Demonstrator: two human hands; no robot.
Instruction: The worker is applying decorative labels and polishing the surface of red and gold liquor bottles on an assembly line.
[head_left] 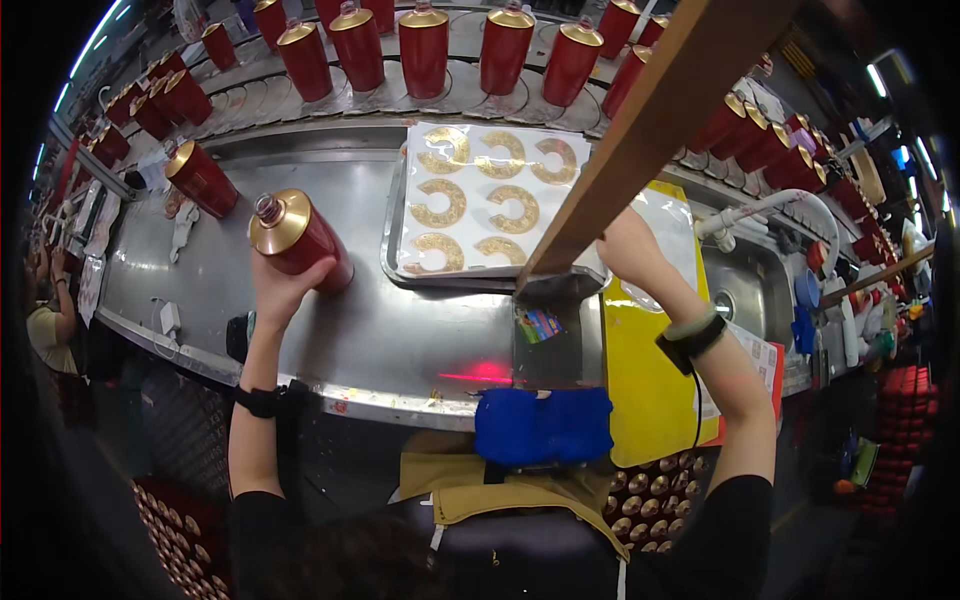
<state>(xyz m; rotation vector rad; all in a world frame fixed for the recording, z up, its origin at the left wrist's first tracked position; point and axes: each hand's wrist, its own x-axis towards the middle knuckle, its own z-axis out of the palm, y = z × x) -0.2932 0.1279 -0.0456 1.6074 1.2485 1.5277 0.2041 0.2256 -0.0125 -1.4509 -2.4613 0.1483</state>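
My left hand (283, 285) is wrapped round the lower side of a red bottle (318, 245) with a gold shoulder and a clear neck, which tilts over the steel worktop. On the right, my right hand (632, 250) is closed beside the wooden post (625, 130). The post hides part of its fingers, and whatever they may grip cannot be made out. White sheeting (672, 222) lies beside that hand. Between my hands, a metal tray (392, 235) bears a white sheet (475, 222) with several gold C-shaped decals (438, 203).
A second red bottle (202, 180) stands at the far left of the steel worktop (400, 345). Several red bottles line the conveyor (465, 85) behind. To the right are a yellow sheet (640, 390), a sink (745, 285) and a white tap (780, 205). A blue pad (543, 425) sits at the front edge.
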